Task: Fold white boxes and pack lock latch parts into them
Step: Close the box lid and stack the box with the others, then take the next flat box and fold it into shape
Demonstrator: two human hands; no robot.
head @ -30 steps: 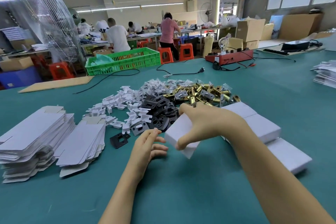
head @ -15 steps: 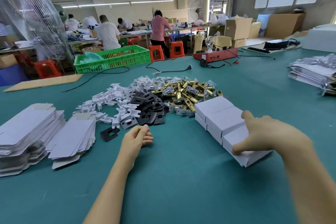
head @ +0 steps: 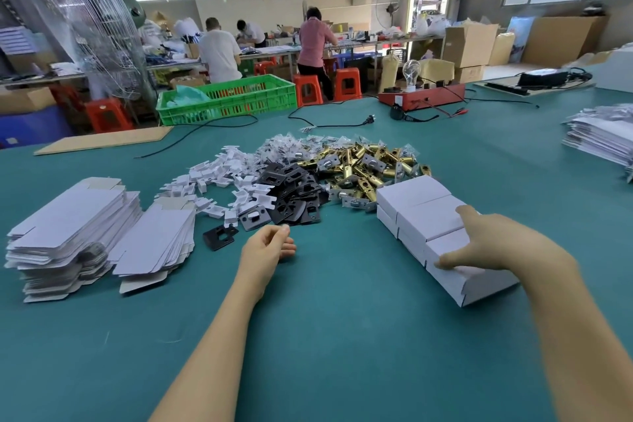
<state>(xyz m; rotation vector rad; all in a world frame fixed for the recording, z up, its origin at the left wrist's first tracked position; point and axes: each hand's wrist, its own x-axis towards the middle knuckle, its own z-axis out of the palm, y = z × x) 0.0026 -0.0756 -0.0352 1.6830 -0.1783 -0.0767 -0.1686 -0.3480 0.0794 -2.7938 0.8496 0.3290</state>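
right hand (head: 489, 243) lies on the nearest closed white box (head: 469, 279), thumb spread along its near-left edge and fingers laid across the top; whether the fingers curl over the far side cannot be told. left hand (head: 265, 250) rests on the green worktop (head: 342, 336) near the middle, fingers loosely curled and holding nothing.

the nearest box sits at the near end of a row of finished boxes (head: 416, 202) on the right, packed side by side and touching, seemingly two layers deep. judging from that, several boxes are already folded and closed, and this one looks like the latest to join them.

to the left, two tall stacks of flat box blanks (head: 68, 226) wait unfolded, so most of the folding seems left to do. beyond the left hand lies a loose black plate (head: 219, 236), then a heap of black strike plates (head: 294, 192), with small white card inserts (head: 219, 178) to its left and a heap of brass latch bodies (head: 373, 164) to its right, just beside the far end of the box row. a mound of small clear bags (head: 291, 146) sits behind them. all these heaps are large, so plenty of packing likely remains.

farther off, a green crate (head: 229, 99) stands at the far edge of the worktop.
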